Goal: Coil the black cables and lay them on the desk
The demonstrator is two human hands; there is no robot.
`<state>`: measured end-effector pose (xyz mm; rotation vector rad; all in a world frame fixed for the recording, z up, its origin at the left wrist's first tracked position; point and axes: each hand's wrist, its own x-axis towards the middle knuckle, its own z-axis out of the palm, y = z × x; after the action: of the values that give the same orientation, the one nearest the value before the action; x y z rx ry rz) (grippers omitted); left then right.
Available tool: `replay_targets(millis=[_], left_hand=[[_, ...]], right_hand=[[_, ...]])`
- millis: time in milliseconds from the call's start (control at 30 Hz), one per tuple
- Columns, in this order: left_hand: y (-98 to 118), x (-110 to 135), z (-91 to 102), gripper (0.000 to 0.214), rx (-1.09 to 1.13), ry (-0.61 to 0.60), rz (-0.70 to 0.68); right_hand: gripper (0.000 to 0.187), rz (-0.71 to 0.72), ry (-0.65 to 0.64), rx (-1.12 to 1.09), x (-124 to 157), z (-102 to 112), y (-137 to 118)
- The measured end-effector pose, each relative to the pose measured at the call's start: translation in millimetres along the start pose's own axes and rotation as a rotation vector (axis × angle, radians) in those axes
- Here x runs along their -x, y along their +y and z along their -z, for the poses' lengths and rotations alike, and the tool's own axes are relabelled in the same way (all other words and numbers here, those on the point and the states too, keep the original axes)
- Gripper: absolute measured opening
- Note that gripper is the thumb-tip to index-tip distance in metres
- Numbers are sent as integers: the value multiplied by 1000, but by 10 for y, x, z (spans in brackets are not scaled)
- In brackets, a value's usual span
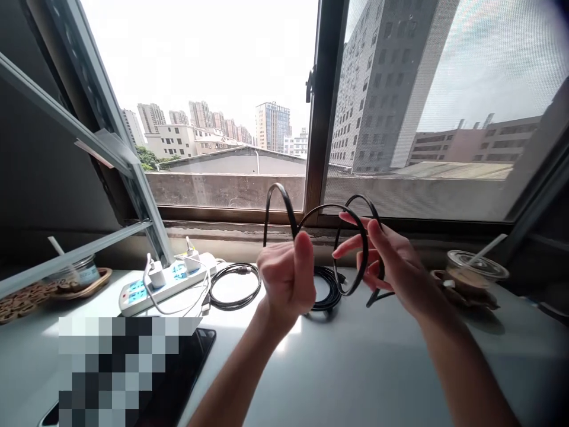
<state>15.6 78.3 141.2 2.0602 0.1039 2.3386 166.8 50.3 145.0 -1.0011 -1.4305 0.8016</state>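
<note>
Two hands are raised above the counter (355, 367), both on one black cable (324, 209). Your left hand (288, 276) is clenched around the cable, thumb up, with one loop arching above the fist. Your right hand (391, 264) has its fingers (351, 244) extended and passed through a second loop, which hangs around them; the palm is half-open, not clenched. The cable's loops stand between the two hands, in front of the window frame (320, 118), and its loose end trails down toward the counter below your right hand.

Landmark: the white power strip (162, 280). It lies on the counter left of your left hand, with white chargers plugged in. Just right of the strip a second coiled black cable (235, 286) lies flat. More black coil (329, 290) rests on the counter behind your left hand. Far right of the strip, past your right hand, stands an iced drink cup (475, 270) with a straw. Left of the strip sits a small jar (80, 271) in a woven tray.
</note>
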Motion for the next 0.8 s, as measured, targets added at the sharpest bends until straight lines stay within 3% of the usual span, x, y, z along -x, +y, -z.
replay_targets(millis=[133, 267, 367, 500, 567, 700, 800], left_hand=[[100, 81, -99, 43, -162, -261, 11], [137, 169, -143, 29, -285, -473, -38], [139, 217, -160, 25, -341, -557, -44], [254, 164, -158, 29, -385, -556, 10], [404, 88, -121, 32, -406, -578, 92], [811, -70, 111, 37, -547, -695, 405], [1022, -83, 445, 43, -704, -578, 653]], right_hand=[[62, -25, -54, -56, 63, 17, -47], [45, 28, -9, 44, 113, 21, -105], [32, 35, 43, 78, 114, 10, -96], [15, 114, 65, 133, 107, 4, -35], [15, 146, 39, 207, 136, 4, -34], [19, 169, -58, 440, 327, 10, -122], [16, 262, -146, 652, 555, 6, -186]])
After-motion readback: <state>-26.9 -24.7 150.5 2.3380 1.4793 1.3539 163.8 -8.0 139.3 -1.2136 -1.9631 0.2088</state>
